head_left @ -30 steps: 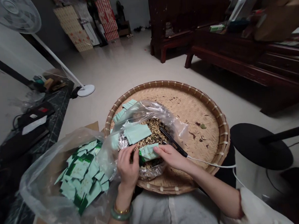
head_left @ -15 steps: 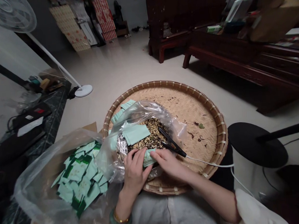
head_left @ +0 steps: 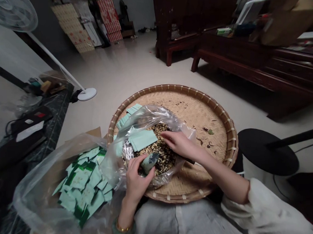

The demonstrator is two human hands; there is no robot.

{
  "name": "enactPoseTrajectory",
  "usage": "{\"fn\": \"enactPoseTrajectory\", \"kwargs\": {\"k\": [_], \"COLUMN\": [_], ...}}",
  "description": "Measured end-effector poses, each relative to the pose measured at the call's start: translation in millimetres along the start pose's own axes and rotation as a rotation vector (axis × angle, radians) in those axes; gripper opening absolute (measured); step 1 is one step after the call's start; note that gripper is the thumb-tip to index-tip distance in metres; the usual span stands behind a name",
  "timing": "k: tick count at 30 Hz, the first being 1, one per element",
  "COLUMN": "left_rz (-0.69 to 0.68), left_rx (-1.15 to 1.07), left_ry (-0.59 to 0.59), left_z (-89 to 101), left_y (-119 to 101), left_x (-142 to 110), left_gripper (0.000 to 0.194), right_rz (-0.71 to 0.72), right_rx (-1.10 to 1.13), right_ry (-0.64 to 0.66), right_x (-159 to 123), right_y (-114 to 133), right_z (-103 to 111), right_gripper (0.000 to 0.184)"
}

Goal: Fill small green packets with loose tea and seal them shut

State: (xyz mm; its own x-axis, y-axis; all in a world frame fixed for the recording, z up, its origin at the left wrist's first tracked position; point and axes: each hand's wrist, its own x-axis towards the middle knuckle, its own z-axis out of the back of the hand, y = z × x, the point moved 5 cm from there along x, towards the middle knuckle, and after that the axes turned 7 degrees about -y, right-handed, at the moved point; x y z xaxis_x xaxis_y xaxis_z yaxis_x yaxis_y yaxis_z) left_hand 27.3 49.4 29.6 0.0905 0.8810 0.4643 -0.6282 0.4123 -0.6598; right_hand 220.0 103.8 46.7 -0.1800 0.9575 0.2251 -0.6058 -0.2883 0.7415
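Observation:
My left hand [head_left: 137, 180] holds a pale green packet [head_left: 149, 162], tilted with its dark opening facing right. Below it is a clear plastic bag [head_left: 156, 111] of loose dark-and-yellow dried mix [head_left: 162, 153]. My right hand [head_left: 183, 143] reaches over the bag's right side, fingers bunched at the mix. Whatever they pinch is hidden. A black tong-like tool [head_left: 190, 160] lies under that hand, mostly covered. A stack of flat green packets [head_left: 142, 139] rests on the mix.
The bag sits in a round woven bamboo tray [head_left: 198, 111] with scattered dried bits. More packets [head_left: 131, 109] stand at its left rim. To the left, another plastic bag [head_left: 31, 190] holds many green packets [head_left: 82, 179]. A black round base [head_left: 267, 152] is right of the tray.
Both hands were on the packet. My right hand has let go and moved up and right over the black tool. The packet stays in my left hand, its opening now turned right.

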Motion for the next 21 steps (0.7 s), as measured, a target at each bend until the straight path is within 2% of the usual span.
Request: {"fn": "enactPoseTrajectory", "kwargs": {"k": [3, 6, 10, 15, 19, 21], "left_rz": [0.138, 0.289, 0.389, 0.360, 0.344, 0.351], "left_rx": [-0.069, -0.192, -0.357, -0.434, -0.430, -0.426], "left_ry": [-0.006, -0.014, -0.019, -0.029, -0.028, -0.027], "left_z": [2.7, 4.9, 6.3, 8.3, 9.2, 9.2], "left_y": [12.3, 27.8, 39.2, 37.4, 37.9, 39.6], "left_x": [-4.6, -12.2, -18.5, -16.6, -16.6, -17.7], "left_gripper": [0.033, 0.037, 0.043, 0.038, 0.037, 0.038], "right_rz": [0.120, 0.231, 0.250, 0.199, 0.181, 0.202], "right_rx": [-0.179, -0.213, -0.298, -0.345, -0.304, -0.262], "right_ry": [0.212, 0.358, 0.417, 0.510, 0.489, 0.482], "right_x": [7.9, 8.3, 16.4, 22.9, 20.8, 20.4], "right_y": [3.7, 12.7, 16.0, 15.3, 15.6, 15.7], "right_z": [-18.8, -40.1, -57.3, -67.3, -71.9, -75.2], "right_gripper": [0.027, 0.032, 0.038, 0.041, 0.057, 0.058]}}
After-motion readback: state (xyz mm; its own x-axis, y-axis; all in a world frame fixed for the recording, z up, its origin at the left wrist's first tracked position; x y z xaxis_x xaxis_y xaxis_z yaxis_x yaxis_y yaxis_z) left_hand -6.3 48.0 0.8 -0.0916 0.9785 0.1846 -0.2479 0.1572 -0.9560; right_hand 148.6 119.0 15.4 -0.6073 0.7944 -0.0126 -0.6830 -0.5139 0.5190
